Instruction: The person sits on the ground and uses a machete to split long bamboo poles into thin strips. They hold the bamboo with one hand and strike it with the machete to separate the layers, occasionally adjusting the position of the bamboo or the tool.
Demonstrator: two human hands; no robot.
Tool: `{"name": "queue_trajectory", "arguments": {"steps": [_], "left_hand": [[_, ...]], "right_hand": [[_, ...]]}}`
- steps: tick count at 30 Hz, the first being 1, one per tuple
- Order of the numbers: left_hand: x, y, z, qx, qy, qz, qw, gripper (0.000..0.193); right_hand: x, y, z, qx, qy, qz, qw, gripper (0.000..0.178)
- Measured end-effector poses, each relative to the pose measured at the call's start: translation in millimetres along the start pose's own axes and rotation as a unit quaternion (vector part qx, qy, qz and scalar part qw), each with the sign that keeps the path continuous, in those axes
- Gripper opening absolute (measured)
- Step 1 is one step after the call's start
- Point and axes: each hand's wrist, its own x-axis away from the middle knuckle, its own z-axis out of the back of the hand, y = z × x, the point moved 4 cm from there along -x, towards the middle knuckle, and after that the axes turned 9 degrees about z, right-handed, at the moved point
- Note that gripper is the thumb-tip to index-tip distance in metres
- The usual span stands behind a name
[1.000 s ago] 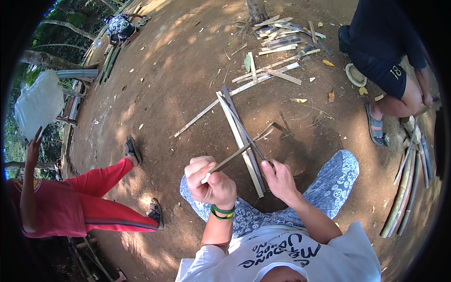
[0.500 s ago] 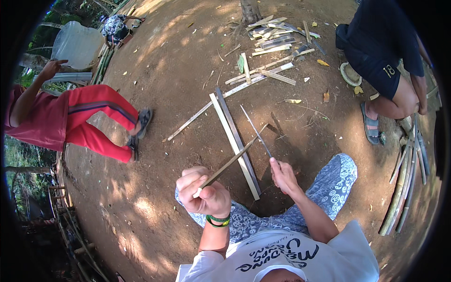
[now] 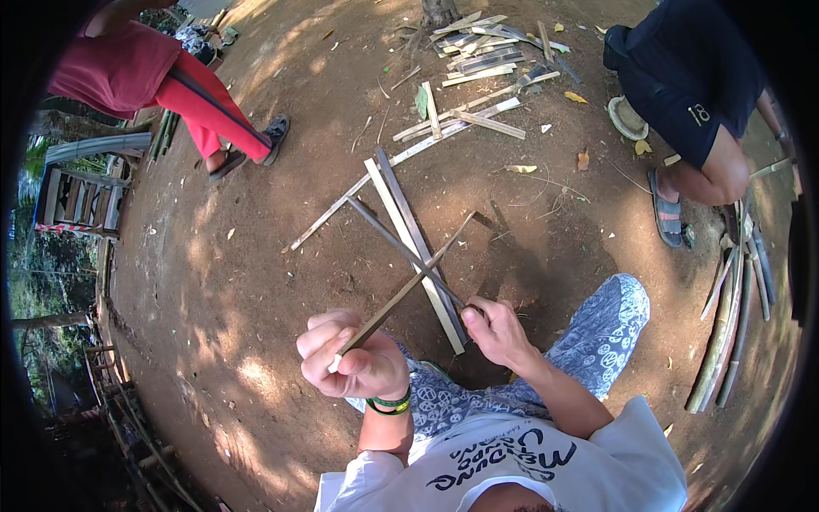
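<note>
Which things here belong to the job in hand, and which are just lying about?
In the job:
thin strip, held in the left hand
long dark tool, held in the right hand
possibly the pair of ground strips, just ahead

Lying about, it seems:
yellow leaf
green leaf
pale round object
poles at the right

- Dressed in a loose white cloth T-shirt (image 3: 589,478) with a rounded neck.
- Marked across the T-shirt's chest with large, dark, brush-like lettering (image 3: 503,461), plus much smaller print nearer the hem.
- Clad below the T-shirt in blue-grey cloth trousers (image 3: 597,337), patterned with pale round motifs and whitish at the knee.
- Ringed beyond the T-shirt's short left sleeve (image 3: 363,478), near the left hand (image 3: 380,363), with thin green-and-dark bracelets (image 3: 390,404) touched with yellow.
- Bare from the T-shirt's right sleeve (image 3: 644,431) to the right hand (image 3: 497,333).
</note>
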Motion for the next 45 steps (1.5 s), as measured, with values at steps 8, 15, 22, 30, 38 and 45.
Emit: {"name": "queue_trajectory", "arguments": {"steps": [8,15,22,30,38,45], "left_hand": [[-4.2,-5.5,0.9,0.010,-0.007,-0.003,1.000,0.040],[-11.3,-19.3,5.1,-0.008,0.028,0.025,0.999,0.040],[-7.2,-15.8,5.0,0.002,0.032,0.025,0.999,0.039],[-14.5,-21.2,9.6,-0.016,0.030,0.014,0.999,0.037],[-11.3,-21.4,12.1,-0.027,0.034,0.031,0.999,0.039],[-12.1,-28.8,9.3,-0.025,0.044,0.033,0.998,0.040]], "right_hand": [[-16.6,128.4,28.9,0.009,0.020,-0.248,0.969,0.063],[-38.2,124.3,12.6,0.001,0.036,-0.142,0.989,0.058],[-34.9,58.1,4.4,0.034,-0.029,-0.044,0.998,0.051],[-50.4,124.0,19.4,0.073,0.013,-0.149,0.986,0.062],[-49.1,158.8,33.2,0.018,0.011,-0.275,0.961,0.067],[-39.8,175.1,17.8,0.055,0.040,-0.140,0.988,0.062]]}}
